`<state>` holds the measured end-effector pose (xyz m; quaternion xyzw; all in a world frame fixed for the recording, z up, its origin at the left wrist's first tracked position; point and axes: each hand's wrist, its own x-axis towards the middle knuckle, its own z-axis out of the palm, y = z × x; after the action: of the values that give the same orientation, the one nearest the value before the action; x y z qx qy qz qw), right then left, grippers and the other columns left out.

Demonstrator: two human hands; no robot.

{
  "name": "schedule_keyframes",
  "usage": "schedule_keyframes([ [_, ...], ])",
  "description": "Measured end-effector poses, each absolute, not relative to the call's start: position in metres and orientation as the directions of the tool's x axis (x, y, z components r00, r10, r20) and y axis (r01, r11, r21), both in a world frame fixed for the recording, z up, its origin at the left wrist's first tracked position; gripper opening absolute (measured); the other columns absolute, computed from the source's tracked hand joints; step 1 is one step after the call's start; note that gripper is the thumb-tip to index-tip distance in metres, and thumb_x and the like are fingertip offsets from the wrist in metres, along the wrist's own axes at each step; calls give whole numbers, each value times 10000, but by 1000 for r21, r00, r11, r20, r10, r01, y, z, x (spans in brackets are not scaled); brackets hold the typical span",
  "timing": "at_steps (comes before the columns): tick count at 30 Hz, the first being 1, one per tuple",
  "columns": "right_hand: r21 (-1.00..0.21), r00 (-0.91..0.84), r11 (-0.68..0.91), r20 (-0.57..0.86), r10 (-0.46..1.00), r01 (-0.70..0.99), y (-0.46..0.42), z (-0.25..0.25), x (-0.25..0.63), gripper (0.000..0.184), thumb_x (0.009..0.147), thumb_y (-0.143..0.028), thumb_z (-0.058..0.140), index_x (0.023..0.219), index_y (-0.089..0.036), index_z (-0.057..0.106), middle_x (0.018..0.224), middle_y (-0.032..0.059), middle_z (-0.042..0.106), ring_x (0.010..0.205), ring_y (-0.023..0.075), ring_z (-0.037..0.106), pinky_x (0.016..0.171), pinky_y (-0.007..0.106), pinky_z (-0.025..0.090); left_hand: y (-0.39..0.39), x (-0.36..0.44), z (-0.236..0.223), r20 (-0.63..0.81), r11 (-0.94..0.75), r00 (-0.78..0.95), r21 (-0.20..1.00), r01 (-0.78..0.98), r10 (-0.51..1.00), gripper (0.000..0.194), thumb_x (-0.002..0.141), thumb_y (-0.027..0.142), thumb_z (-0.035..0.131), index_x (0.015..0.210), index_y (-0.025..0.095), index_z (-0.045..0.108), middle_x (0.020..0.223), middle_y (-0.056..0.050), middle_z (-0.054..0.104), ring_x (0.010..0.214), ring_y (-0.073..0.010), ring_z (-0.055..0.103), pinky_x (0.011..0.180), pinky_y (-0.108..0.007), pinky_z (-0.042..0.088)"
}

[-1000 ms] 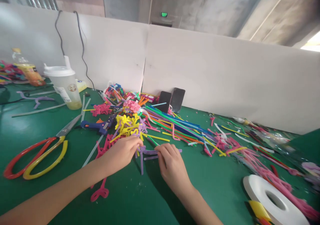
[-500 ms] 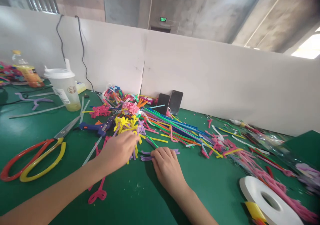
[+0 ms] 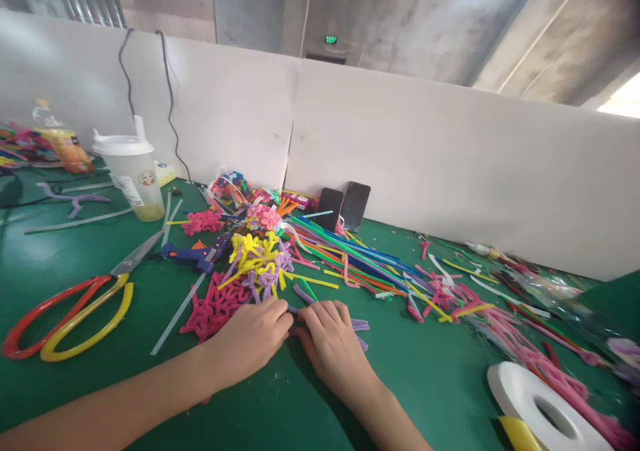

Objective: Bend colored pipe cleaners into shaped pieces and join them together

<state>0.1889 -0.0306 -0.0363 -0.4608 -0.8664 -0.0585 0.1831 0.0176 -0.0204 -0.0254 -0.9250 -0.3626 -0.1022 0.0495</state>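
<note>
Head view: a green table (image 3: 100, 284) strewn with coloured pipe cleaners (image 3: 350, 254). Big scissors (image 3: 70, 304) lie far left, a blue glue gun (image 3: 193, 254) behind pink bent shapes (image 3: 215, 304). A lidded cup (image 3: 133, 174) holds a little yellowish drink. A white tape roll (image 3: 545, 404) lies right. The left hand (image 3: 250, 341) and right hand (image 3: 333, 344) rest knuckles-up, side by side, fingers curled pinching a purple pipe cleaner (image 3: 357, 324) lying on the table.

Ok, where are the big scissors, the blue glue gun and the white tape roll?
scissors (image 3: 75, 312): head view, on the yellow handle loop.
glue gun (image 3: 193, 254): head view, on the blue body.
tape roll (image 3: 520, 387): head view, on the white ring's left side.
</note>
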Motion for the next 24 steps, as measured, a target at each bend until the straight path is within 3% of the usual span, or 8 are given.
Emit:
schedule_keyframes([
  [5, -4, -556, 622, 444, 703, 783, -31, -32, 190, 83, 817, -219, 438, 809, -204, 519, 752, 23, 551, 743, 164, 451, 779, 342, 274, -20, 15, -23, 323, -752, 697, 76, 654, 640, 182, 842, 131, 317, 776, 161, 483, 697, -23, 500, 624, -149, 470, 531, -260, 342],
  [10, 12, -463, 537, 524, 715, 844, -28, -33, 195, 161, 841, -171, 382, 764, -193, 521, 674, 18, 545, 691, 153, 432, 771, 348, 258, -18, 8, -13, 484, -696, 519, 326, 640, 705, 154, 858, 179, 283, 787, 172, 420, 638, 0, 496, 559, -122, 463, 522, -247, 324],
  [15, -54, -342, 427, 514, 787, 903, -24, -34, 200, 168, 843, -178, 377, 730, -186, 502, 676, 25, 558, 717, 163, 449, 792, 366, 250, -17, 4, -3, 454, -504, 254, 604, 617, 854, 161, 867, 226, 266, 755, 185, 374, 568, 34, 461, 475, -95, 437, 480, -222, 318],
  [20, -129, -273, 405, 553, 787, 905, -25, -34, 198, 143, 843, -172, 365, 811, -189, 503, 729, 28, 566, 733, 167, 450, 799, 357, 253, -15, 4, -3, 406, -445, 214, 651, 615, 889, 192, 866, 275, 287, 715, 186, 364, 575, 37, 478, 472, -85, 444, 480, -216, 320],
  [24, -164, -247, 392, 547, 800, 905, -28, -35, 197, 157, 847, -192, 350, 781, -186, 492, 683, 28, 528, 652, 164, 423, 618, 285, 280, -11, 4, -7, 379, -439, 241, 627, 644, 894, 200, 870, 288, 289, 717, 183, 364, 591, 29, 494, 512, -92, 473, 497, -219, 322],
])
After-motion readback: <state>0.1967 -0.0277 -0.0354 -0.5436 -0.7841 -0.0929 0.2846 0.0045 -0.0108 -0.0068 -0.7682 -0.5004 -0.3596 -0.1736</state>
